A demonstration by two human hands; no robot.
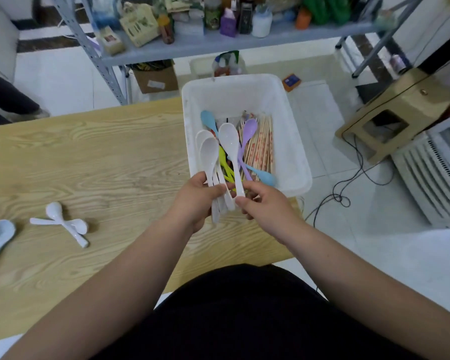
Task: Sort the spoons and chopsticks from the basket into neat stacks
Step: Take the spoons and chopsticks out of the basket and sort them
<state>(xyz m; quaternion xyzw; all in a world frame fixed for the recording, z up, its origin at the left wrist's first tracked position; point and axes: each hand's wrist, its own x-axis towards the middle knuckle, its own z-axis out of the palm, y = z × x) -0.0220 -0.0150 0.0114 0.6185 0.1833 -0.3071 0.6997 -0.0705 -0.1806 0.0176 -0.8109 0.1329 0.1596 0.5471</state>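
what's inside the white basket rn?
White basket: chopsticks on the right, a purple spoon over them, two blue spoons, a yellow-green spoon. White spoons gripped by the left hand and right hand hide the near-left bottom.

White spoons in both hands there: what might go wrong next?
1. The left hand grips several white spoons by their thin handles only; adding the single spoon that the right hand pinches might let one slip out.
2. The basket sits at the table corner and seems to overhang it; a bump could tip it.
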